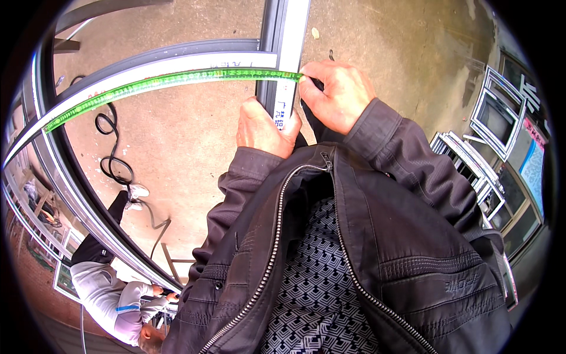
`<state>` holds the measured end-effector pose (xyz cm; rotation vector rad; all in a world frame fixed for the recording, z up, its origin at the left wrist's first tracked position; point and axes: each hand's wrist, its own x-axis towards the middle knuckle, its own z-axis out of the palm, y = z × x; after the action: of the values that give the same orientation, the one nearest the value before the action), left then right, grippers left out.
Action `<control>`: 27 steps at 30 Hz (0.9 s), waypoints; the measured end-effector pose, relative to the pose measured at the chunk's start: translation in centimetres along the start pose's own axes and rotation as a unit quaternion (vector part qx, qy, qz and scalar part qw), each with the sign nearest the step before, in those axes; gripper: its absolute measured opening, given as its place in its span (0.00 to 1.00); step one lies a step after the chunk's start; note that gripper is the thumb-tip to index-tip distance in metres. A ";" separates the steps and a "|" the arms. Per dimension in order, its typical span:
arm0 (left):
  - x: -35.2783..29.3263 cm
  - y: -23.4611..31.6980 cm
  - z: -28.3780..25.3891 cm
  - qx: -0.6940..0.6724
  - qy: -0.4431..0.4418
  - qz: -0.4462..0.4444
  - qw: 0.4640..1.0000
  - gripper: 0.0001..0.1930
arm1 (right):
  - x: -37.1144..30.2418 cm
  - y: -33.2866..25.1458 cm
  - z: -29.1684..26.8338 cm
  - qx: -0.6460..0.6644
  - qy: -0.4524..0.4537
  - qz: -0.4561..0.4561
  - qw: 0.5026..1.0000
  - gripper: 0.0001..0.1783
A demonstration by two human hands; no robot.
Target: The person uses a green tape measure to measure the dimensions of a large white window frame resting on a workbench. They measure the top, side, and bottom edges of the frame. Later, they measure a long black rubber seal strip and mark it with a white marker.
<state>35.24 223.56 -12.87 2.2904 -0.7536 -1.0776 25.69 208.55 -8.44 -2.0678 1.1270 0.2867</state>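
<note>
Tape of bright green colour, flat, narrow, w/ small dark printed marks, is stretched in head view from far L side up to our R hand. We pinch its R part betw. thumb and bent fingers, so this hand is narrow. Under it we see also a black thing, partly hidden; what it is, we can't tell.

The tape runs along the long white-faced metal crossbar w/ dark grey edge, on the side nearer to us, partly over it. Just beside our R fingers it passes across the straight metal bar w/ white face and dark grey L side. Our L hand is wrapped around the lower visible part of this bar, below the tape, w/ digits on both sides. L end of the tape lies near the long dark-and-silver metal rail; if it is hooked there, we can't tell.

We wear a dark brown jacket w/ open metal zipper. On the brown concrete floor a thin black cable lies in loops. At lower L, co-worker in light grey top bends beside the rail. At far R, white rectangular frames stand together, well apart from our hands.
</note>
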 end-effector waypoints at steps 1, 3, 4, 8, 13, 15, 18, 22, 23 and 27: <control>0.0 0.0 0.0 -0.002 -0.003 0.000 1.000 0.30 | 0.0 -0.1 0.0 0.000 -0.002 0.003 1.000 0.13; 0.0 -0.1 0.0 0.006 0.000 0.004 1.000 0.31 | -0.1 -0.2 -0.1 -0.002 -0.005 0.009 1.000 0.13; 0.0 -0.2 0.1 0.010 0.001 0.006 1.000 0.31 | -0.1 -0.2 -0.1 -0.003 -0.001 0.008 1.000 0.13; -0.1 -0.4 0.3 0.009 0.014 0.013 1.000 0.32 | 0.0 0.0 0.3 0.001 0.000 0.007 1.000 0.14; -0.2 -0.9 0.3 0.007 0.027 0.031 0.999 0.33 | 0.2 -0.2 0.0 0.028 0.010 -0.025 0.999 0.14; -1.3 -1.1 0.5 0.001 0.040 0.038 0.998 0.34 | 0.1 -0.5 -0.4 0.036 -0.001 0.007 0.999 0.14; -3.6 -1.8 0.1 0.015 0.070 0.043 0.997 0.33 | -0.2 0.2 -0.1 0.039 0.027 -0.015 0.999 0.13; -7.4 -3.5 -0.1 0.005 0.058 -0.037 0.998 0.34 | 0.5 1.6 0.2 0.072 0.006 -0.042 0.997 0.11; -8.7 -3.9 0.2 0.016 0.075 -0.059 0.995 0.34 | 0.8 1.6 0.0 0.072 -0.024 -0.027 0.997 0.12; -13.3 -7.2 1.7 0.045 0.134 -0.136 0.981 0.34 | 1.8 3.3 1.0 0.073 -0.069 -0.048 0.994 0.12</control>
<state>28.73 237.23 -11.39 2.6041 -0.3979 -0.8348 24.27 207.05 -11.66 -1.9362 0.9352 0.2870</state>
